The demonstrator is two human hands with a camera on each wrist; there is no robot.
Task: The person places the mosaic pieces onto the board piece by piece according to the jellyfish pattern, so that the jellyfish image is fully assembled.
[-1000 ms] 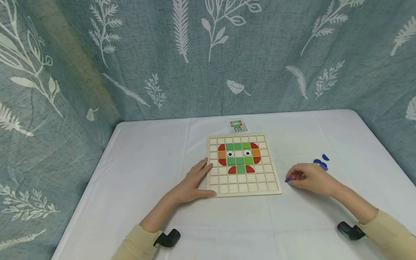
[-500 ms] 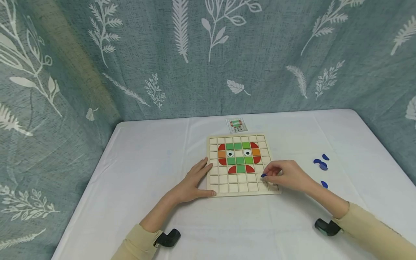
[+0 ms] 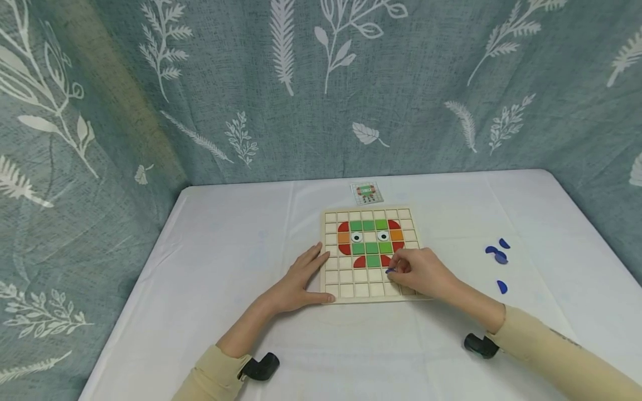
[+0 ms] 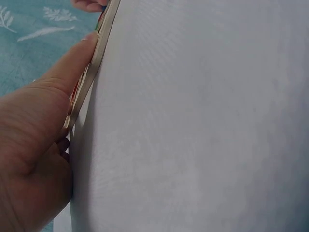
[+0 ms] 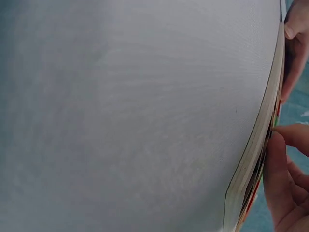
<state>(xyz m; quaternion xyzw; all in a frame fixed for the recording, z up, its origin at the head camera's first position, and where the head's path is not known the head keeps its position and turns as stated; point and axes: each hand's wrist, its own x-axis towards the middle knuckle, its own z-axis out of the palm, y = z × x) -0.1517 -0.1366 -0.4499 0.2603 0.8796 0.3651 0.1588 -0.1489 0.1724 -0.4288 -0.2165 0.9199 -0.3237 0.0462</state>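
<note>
A square wooden grid board [image 3: 346, 291] lies on the white-covered table. Red, orange and green tiles [image 3: 372, 260] with two eye tiles [image 3: 356, 237] form a face-like pattern in its upper cells. My left hand [image 3: 296, 285] rests at the board's left edge, thumb and fingers spread, the thumb on the lower left corner. Between thumb and fingertips my right hand [image 3: 421, 271] pinches a small blue piece [image 3: 389, 270], close over the cells just below the right red tile. In the right wrist view the right hand [image 5: 285, 179] largely hides that piece.
Several blue half-round pieces [image 3: 502, 287] lie on the table to the right of the board. Behind the board is a small picture card [image 3: 366, 192] with a similar figure. A patterned teal curtain [image 3: 301, 128] hangs along the table's far edge.
My right hand has carried the blue piece leftward from beside the board to over its lower cells. The left hand has stayed at the board's edge.
</note>
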